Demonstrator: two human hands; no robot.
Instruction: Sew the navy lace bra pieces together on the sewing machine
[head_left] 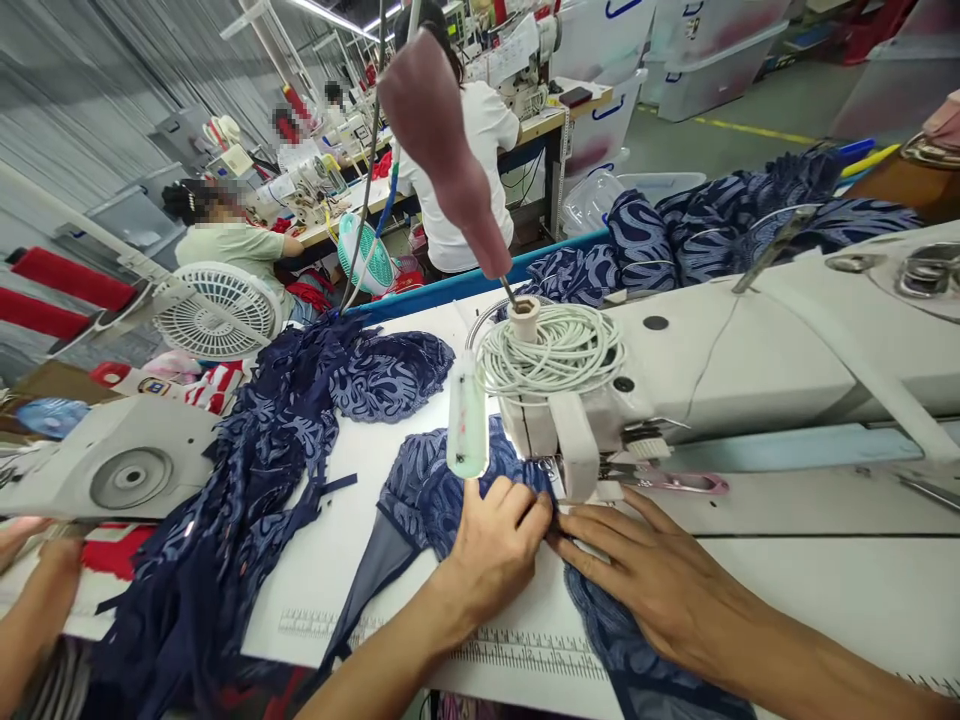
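Observation:
A piece of navy lace fabric [427, 490] lies on the white table under the head of a white sewing machine [720, 370]. My left hand [495, 545] rests on the lace just left of the presser foot [559, 480], fingers curled and pinching the fabric edge. Flat on the same cloth lies my right hand [645, 570], with its fingers stretched toward the needle area, tips meeting those of the left hand. The fabric runs on under my right wrist toward the table's front edge [630, 650].
A heap of navy lace pieces [262, 450] lies at the left, more [720, 230] behind the machine. A coil of white cord [555, 350] sits on the machine head. Another person's hand [37, 570] shows at far left. A white fan [214, 310] and seated workers [465, 150] are beyond.

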